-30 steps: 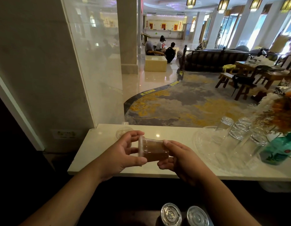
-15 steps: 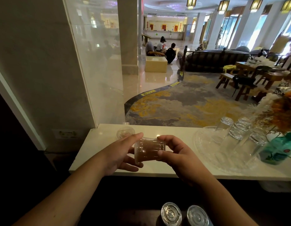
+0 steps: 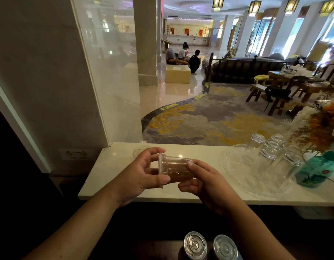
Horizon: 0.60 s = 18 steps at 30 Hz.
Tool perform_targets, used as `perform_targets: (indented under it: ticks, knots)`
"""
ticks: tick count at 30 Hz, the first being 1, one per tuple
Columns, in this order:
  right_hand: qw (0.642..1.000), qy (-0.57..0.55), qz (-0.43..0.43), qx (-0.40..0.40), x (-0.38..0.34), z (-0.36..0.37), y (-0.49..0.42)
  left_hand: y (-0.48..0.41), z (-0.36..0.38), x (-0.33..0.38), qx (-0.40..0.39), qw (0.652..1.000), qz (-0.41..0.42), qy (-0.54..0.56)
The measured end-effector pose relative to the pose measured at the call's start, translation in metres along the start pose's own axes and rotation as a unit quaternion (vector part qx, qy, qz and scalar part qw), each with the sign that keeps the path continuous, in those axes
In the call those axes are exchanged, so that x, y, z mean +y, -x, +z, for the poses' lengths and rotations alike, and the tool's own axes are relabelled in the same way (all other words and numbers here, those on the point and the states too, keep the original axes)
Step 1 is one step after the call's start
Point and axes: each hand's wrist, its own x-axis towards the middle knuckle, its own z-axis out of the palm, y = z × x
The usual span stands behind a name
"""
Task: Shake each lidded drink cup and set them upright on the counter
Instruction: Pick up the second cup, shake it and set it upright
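Head view, middle of the frame: I see the cup (image 3: 176, 170) lying on its side in the air just above the counter (image 3: 115, 166), lid end to the left, with brown drink pooled along its lower wall. The left hand (image 3: 138, 175) curls round the lid rim, fingers over the top and thumb beneath. The right hand (image 3: 205, 182) grips the base end, fingers bent round it.

At the bottom edge stand two lidded cups (image 3: 195, 245) (image 3: 225, 247), seen from above; I cannot tell what they hold.

On the right of the counter a clear tray (image 3: 235, 166) carries upturned glasses (image 3: 271, 149), and a teal bottle (image 3: 316, 170) sits just beside them.

Behind the left hand is a clear round piece (image 3: 141, 149), lid or cup I cannot tell.
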Motion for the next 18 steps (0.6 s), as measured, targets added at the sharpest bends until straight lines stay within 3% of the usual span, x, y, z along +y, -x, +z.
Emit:
perform_targets:
  ticks: [3,11,18]
  knots:
    - [1.0,0.001,-0.006,-0.009,0.002,-0.002,-0.003,-0.001,0.0,0.002,-0.006,1.0,-0.017,0.006]
    - [0.993,0.07,-0.076,-0.055,0.012,-0.008,-0.003,-0.007,-0.002,0.015,0.034,0.983,-0.182,0.019]
    - [0.993,0.091,-0.058,-0.047,0.006,-0.008,-0.001,-0.005,-0.003,0.011,0.017,0.988,-0.143,0.054]
